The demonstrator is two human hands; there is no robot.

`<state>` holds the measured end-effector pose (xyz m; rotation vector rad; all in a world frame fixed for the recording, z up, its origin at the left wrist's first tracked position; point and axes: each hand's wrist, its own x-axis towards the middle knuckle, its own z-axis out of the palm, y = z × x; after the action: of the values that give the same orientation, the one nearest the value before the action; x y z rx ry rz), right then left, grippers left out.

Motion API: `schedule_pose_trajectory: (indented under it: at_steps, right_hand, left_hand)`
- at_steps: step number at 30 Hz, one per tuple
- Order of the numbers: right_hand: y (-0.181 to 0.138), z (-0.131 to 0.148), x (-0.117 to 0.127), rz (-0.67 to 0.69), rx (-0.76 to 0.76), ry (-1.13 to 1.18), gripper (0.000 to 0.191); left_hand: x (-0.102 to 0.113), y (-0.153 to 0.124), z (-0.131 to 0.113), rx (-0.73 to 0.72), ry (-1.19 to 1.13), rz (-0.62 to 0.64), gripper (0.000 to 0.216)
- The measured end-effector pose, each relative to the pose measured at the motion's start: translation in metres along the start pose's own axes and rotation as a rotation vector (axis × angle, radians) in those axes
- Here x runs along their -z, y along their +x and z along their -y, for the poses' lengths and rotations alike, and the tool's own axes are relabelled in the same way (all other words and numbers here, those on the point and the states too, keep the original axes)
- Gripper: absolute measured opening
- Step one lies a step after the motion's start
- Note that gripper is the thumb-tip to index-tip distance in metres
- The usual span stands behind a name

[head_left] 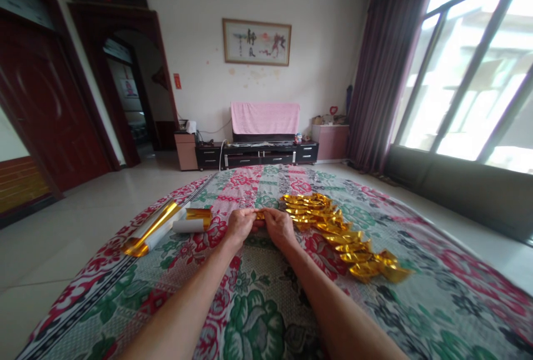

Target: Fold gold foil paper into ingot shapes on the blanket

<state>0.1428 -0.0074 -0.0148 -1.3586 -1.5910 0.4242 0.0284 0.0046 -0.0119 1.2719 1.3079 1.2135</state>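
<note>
My left hand [241, 223] and my right hand [278, 226] meet just above the patterned cloth, both closed on a small piece of gold foil paper [260, 215]. Thumbs and fingertips pinch it from either side, and most of the piece is hidden by them. To the right of my right hand lie several folded gold paper ingots [318, 210], in overlapping rows that run toward the near right. Left of my left hand rest curled sheets of gold paper [152, 229] with white backs, and a smaller curled gold sheet [191, 226].
A flowered cloth [254, 321] in red, green and grey covers the round surface before me. Beyond it stands a low black cabinet [245, 160] with a pink cloth [265, 118] draped above it. A curtain [387, 60] and windows are on the right, a dark red door [41, 94] on the left.
</note>
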Motion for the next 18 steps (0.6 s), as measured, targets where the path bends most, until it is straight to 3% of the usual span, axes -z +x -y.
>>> schedule_pose_trajectory:
  at_steps: [3,11,18]
  right_hand:
    - [0.000,-0.001,-0.001,-0.015,-0.015,-0.002,0.033]
    - [0.002,-0.003,0.000,0.003,-0.021,0.038,0.034]
    - [0.003,-0.004,-0.001,0.010,-0.015,0.050,0.034]
  left_hand:
    - [-0.001,0.000,0.000,-0.013,0.008,-0.057,0.032]
    - [0.004,-0.001,-0.008,-0.002,-0.034,0.040,0.032]
    - [0.002,-0.004,-0.010,0.025,-0.063,0.028,0.030]
